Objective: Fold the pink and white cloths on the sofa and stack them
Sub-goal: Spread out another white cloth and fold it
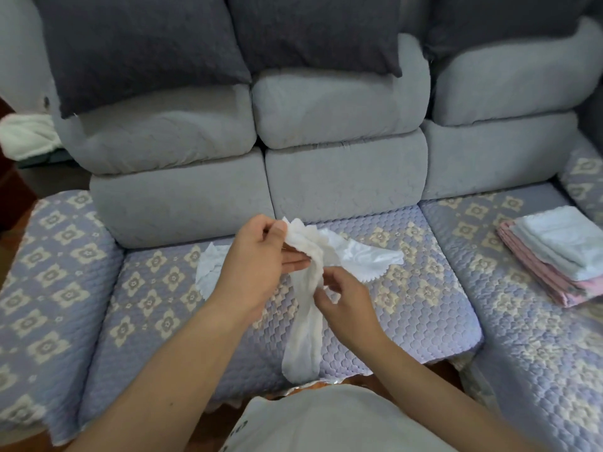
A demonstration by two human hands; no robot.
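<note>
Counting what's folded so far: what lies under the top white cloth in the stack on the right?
Under the top white cloth lie more folded pale cloths, then pink ones. Their exact number is hidden.

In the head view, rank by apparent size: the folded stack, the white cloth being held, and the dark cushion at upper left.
1. dark cushion, clearly largest.
2. folded stack and held white cloth: look similar; the cloth is bunched and nearer the camera, so unranked.

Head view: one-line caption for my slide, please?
Both hands, left hand and right hand, grip a white cloth above the sofa; folded stack right.
</note>
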